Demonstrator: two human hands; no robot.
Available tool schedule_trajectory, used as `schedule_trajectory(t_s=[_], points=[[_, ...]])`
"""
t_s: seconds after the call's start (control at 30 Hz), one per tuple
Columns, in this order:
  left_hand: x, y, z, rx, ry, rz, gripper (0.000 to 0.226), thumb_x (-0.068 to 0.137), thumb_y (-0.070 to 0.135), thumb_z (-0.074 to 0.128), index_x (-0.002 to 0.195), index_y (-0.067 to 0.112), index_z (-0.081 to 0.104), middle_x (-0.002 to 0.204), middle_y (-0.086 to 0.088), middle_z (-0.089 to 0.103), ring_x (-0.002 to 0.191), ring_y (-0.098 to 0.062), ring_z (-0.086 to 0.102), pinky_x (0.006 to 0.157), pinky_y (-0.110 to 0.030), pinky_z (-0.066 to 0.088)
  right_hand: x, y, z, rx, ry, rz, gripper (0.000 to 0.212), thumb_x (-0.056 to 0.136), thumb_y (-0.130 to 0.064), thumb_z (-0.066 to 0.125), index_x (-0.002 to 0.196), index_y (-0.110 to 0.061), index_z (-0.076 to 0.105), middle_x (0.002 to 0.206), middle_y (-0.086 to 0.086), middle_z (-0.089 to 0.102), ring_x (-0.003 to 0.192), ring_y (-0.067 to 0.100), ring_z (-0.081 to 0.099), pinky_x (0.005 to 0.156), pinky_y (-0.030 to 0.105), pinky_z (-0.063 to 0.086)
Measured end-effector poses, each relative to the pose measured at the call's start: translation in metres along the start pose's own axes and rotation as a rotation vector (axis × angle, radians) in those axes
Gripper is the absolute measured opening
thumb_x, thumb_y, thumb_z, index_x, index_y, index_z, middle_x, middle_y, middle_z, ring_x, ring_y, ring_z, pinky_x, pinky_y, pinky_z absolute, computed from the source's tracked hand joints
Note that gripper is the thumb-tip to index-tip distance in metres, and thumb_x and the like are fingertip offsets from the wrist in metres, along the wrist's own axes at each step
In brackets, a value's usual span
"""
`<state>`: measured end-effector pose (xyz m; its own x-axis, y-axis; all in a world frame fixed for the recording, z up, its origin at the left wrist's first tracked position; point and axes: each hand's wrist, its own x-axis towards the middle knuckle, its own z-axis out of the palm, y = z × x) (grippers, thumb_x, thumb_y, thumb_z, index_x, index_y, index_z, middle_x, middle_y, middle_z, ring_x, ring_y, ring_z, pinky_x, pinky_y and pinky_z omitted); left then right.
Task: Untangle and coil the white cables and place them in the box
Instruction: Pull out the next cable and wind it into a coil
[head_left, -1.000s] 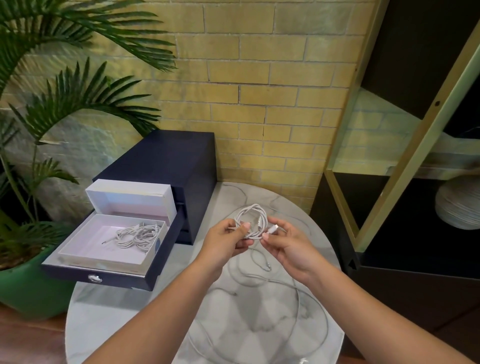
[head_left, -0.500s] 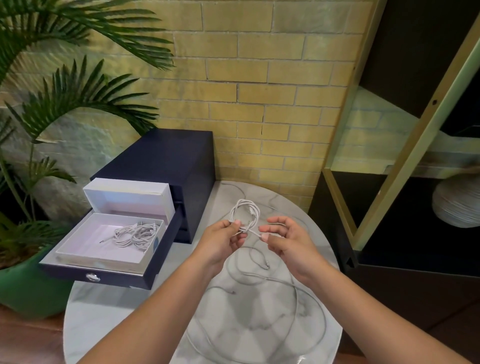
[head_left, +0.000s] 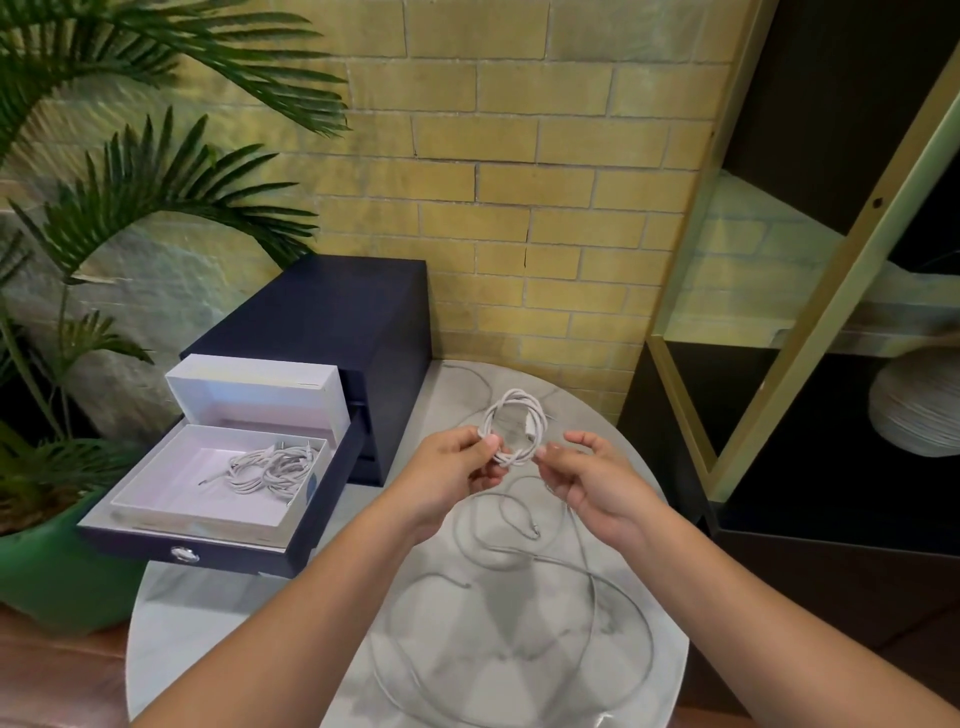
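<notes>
yellow brick wall (head_left: 519, 156) behind, a palm (head_left: 156, 182) at far left and a dark shelf (head_left: 831, 156) on the right. i'm looking down on a round marble table (head_left: 234, 613). at its left edge stands a dark drawer unit (head_left: 332, 312) with its drawer pulled out, and a white box (head_left: 208, 513) sits in the drawer, its lid (head_left: 254, 384) propped upright at the far side. a bundle of white cables (head_left: 270, 467) lies inside the box.

both hands are raised over the middle of the table. my left hand (head_left: 452, 467) pinches a small white coil (head_left: 514, 426) at its near left side, thumb and fingers curled round the strands. my right hand (head_left: 592, 483) pinches the coil's near right edge between thumb and forefinger, the other fingers loosely curled. the coil stands upright between the two hands, well right of the box.

loose cables (head_left: 519, 551) sprawl in wide loops on the table under and near my wrists.
</notes>
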<state>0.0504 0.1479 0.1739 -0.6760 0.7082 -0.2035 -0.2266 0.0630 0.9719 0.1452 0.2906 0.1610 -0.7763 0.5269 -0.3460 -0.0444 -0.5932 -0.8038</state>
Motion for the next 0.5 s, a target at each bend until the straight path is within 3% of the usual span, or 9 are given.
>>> schedule_trajectory(t_s=[0.13,0.23,0.37,0.5], points=[[-0.002,-0.003,0.002,0.176,-0.005,0.061,0.016,0.096,0.012,0.057,0.094,-0.002,0.065,0.080,-0.006,0.066,0.064,-0.006,0.062,0.069,-0.018,0.055,0.005,0.004,0.003,-0.045,-0.053,0.048,0.053,0.078,0.010,0.068,0.127,0.011,0.047,0.111,0.029,0.065,0.091,0.026,0.067,0.082,0.030,0.058],[0.000,-0.008,0.002,0.217,0.053,0.072,0.013,0.094,0.013,0.059,0.085,0.005,0.062,0.078,-0.007,0.067,0.062,-0.007,0.062,0.065,-0.018,0.053,0.005,0.004,0.004,-0.007,-0.121,0.073,0.048,0.084,0.008,0.062,0.130,0.008,0.049,0.113,0.026,0.065,0.092,0.024,0.068,0.085,0.030,0.057],[0.003,-0.014,0.000,0.235,0.144,0.066,0.012,0.092,0.014,0.062,0.084,0.005,0.061,0.074,-0.006,0.066,0.063,-0.010,0.062,0.065,-0.019,0.054,-0.001,-0.002,0.001,0.047,-0.203,0.120,0.030,0.096,-0.007,0.046,0.125,-0.001,0.054,0.111,0.019,0.066,0.092,0.023,0.068,0.089,0.034,0.053],[0.005,-0.017,0.006,0.236,0.201,0.071,0.015,0.091,0.017,0.065,0.086,0.004,0.061,0.072,-0.005,0.064,0.061,-0.010,0.062,0.063,-0.019,0.055,-0.007,-0.007,0.004,-0.090,-0.260,0.094,0.043,0.091,-0.006,0.058,0.132,-0.002,0.048,0.112,0.022,0.064,0.100,0.026,0.062,0.095,0.036,0.048]])
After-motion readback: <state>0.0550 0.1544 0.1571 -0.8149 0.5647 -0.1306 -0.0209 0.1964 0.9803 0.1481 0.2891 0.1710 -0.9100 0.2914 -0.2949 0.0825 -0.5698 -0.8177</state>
